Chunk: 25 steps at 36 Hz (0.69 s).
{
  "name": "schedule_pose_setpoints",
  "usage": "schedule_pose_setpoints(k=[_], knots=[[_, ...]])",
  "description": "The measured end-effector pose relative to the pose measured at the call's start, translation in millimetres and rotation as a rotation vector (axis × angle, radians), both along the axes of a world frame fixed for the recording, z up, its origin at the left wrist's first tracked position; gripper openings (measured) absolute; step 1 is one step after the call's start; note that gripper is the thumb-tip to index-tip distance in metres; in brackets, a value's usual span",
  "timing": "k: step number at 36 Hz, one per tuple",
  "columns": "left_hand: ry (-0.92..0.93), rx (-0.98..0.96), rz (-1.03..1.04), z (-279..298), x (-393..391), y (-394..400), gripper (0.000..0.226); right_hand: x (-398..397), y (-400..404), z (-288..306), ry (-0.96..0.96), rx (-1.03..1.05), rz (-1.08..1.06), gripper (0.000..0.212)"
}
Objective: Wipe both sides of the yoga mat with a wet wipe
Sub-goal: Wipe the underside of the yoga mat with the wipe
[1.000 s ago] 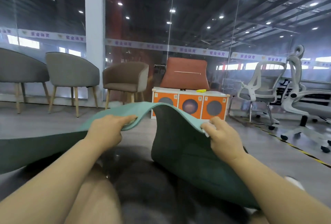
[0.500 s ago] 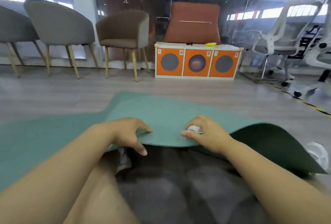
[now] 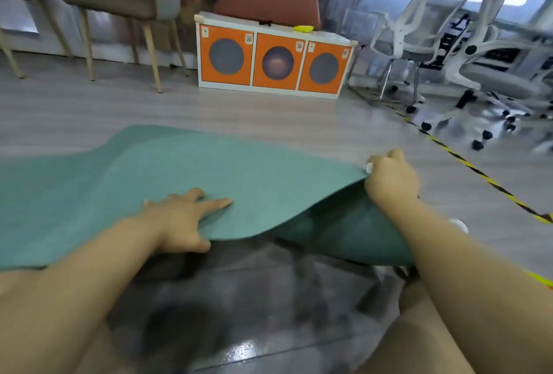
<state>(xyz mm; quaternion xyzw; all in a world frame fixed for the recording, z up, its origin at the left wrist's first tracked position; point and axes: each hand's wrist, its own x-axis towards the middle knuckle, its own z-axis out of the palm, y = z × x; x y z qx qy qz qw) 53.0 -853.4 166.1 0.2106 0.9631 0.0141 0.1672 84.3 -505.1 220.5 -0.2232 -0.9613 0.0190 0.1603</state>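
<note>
1. Head view: mat (image 3: 185,170) spread on the floor (image 3: 269,116), long axis running left to right, near-right corner lifted.
2. Left hand (image 3: 179,218) flat on the mat's near edge, fingers straight, pressing.
3. Right hand (image 3: 392,179) at that raised corner, fingers curled, pinching mat and wipe (image 3: 369,167) together.
4. Likely next: wiping leftward from the corner.

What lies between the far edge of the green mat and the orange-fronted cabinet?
Only bare grey floor separates the yoga mat from the orange cabinet; the head view shows nothing lying on that stretch.
</note>
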Motion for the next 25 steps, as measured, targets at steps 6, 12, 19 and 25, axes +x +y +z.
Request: schedule_pose_setpoints(k=[6, 12, 19, 25], knots=[[0.051, -0.018, 0.039, -19, -8, 12, 0.102, -41, -15, 42, 0.337, 0.123, 0.138, 0.025], [0.099, 0.085, 0.119, -12, -30, 42, 0.098, -55, -44, 113, 0.757, 0.351, 0.526, 0.018], [0.144, 0.176, 0.088, 6, -46, 78, 0.097, -28, -32, 145, 0.929, 0.633, 0.684, 0.017], [0.053, 0.100, -0.010, -8, -43, 99, 0.084, 22, 0, 97, 0.914, 0.643, 0.681, 0.017]])
